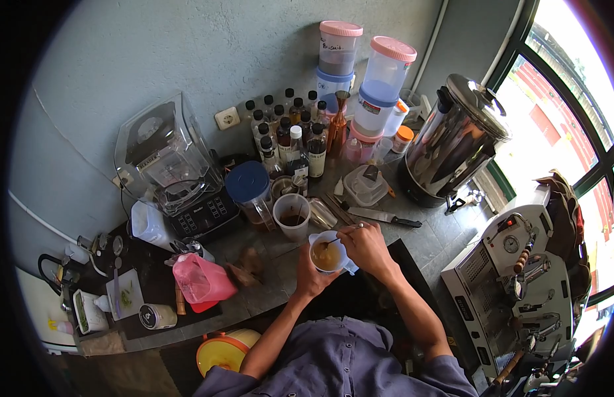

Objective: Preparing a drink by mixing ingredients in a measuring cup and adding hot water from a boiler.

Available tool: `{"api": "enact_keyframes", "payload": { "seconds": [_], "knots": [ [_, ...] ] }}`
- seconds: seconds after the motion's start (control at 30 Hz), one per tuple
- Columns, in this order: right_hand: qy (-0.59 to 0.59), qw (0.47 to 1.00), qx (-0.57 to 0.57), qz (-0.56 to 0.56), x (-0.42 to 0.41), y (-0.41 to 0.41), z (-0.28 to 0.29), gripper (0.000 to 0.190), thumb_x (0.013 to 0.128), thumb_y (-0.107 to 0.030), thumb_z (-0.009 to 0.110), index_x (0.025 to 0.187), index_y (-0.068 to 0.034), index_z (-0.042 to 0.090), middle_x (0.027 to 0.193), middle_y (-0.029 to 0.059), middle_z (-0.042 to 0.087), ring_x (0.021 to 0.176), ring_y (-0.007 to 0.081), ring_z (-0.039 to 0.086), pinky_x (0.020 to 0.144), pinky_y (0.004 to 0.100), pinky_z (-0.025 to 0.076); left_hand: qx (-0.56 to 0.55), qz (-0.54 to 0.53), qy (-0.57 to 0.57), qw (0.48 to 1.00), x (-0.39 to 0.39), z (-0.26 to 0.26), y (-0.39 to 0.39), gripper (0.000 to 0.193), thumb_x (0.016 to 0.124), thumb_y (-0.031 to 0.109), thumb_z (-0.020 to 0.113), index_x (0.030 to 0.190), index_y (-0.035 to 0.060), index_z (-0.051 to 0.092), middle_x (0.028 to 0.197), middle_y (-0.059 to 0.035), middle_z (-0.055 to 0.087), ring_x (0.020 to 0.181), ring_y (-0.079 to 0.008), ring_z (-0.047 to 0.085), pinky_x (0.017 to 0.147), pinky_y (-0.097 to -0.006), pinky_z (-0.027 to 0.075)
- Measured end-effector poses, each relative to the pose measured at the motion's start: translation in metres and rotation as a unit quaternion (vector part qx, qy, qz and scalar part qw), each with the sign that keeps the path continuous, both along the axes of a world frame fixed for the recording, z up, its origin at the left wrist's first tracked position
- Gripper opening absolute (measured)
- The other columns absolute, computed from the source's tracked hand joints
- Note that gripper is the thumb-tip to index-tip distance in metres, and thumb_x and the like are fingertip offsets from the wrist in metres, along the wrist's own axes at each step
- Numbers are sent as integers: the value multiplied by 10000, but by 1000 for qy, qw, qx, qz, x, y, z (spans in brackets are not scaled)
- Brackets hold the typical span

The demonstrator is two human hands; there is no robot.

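Observation:
My left hand [312, 275] holds a pale plastic measuring jug [328, 251] by its side, above the counter's front edge. Light brown liquid with a paler patch lies in the jug. Pinched in my right hand [369, 248] is a thin metal spoon [339, 240], its lower end dipping into the liquid. Just behind the jug stands a white plastic tub [291, 218] holding dark liquid and a thin stick-like utensil. A metal cup [323, 213] lies beside the tub. To the right a kitchen knife [384, 216] with a black handle rests on the counter.
A blue-lidded pitcher [248, 186], capped bottles [317, 151] and stacked canisters [376, 111] stand behind. At the left are a covered blender [173, 164] and a pink jug [203, 283]. At the right stand a steel urn [448, 144] and an espresso machine [510, 283].

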State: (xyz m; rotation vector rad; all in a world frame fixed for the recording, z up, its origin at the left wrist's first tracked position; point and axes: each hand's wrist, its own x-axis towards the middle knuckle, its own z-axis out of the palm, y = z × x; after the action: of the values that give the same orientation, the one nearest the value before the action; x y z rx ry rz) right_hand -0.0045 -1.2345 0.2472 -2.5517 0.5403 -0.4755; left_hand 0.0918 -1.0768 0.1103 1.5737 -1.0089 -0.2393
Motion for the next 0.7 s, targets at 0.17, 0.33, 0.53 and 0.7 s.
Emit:
{"api": "enact_keyframes", "payload": {
  "seconds": [0.17,0.33,0.53,0.7],
  "knots": [
    [22,998,-19,48,-19,11,19,168,973,-151,688,1032,-57,814,995,83,797,989,294,685,934,456,480,-2,-4,-36,999,-12,-5,8,1032,702,168,973,1536,18,384,1414,-219,556,1304,-391,583,1115,-496,470],
    [28,997,-26,70,-26,14,15,168,992,-165,701,1074,-70,813,1062,59,797,1013,259,679,984,426,440,-4,17,-69,997,-13,-9,7,1130,641,145,1004,1547,-1,345,1391,-241,547,1276,-431,589,1088,-509,485],
    [4,998,-22,64,-28,16,12,166,992,-165,703,1069,-66,812,1024,68,793,1002,257,678,978,425,442,-5,9,-59,998,-13,-8,7,1132,641,129,1001,1550,0,340,1390,-244,548,1273,-431,590,1090,-511,485],
    [6,998,-12,62,-27,18,7,183,1000,-180,692,1076,-64,811,1006,80,790,996,269,679,977,428,445,-13,15,-77,997,-15,-8,8,1140,640,124,1002,1552,1,329,1393,-246,542,1277,-437,585,1094,-512,480]
  ]
}}
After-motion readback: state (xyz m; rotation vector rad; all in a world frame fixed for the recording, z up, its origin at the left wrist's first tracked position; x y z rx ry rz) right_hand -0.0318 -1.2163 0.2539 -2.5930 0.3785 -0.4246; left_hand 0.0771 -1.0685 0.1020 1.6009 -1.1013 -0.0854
